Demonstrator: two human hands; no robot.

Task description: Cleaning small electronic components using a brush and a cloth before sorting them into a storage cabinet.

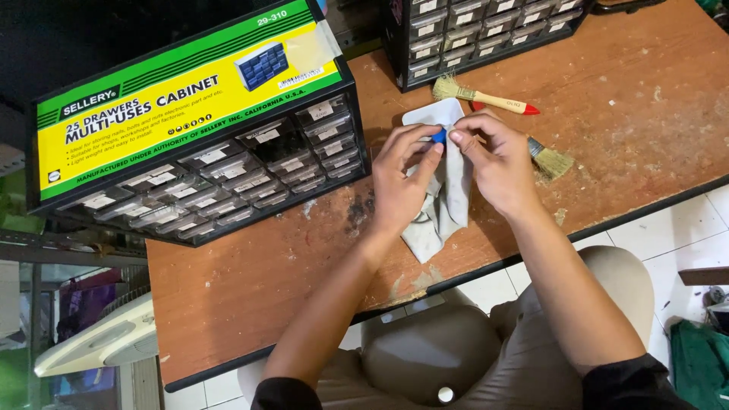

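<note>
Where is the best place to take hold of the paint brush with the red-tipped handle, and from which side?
Grip the paint brush at the bare middle of its wooden handle, coming from above. It lies flat on the table, bristles at one end and red tip at the other, apart from both hands, so that stretch looks free and probably balances best.

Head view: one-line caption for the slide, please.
Both hands, left and right, pinch a small blue piece over a grey cloth on a worn wooden table.
</note>
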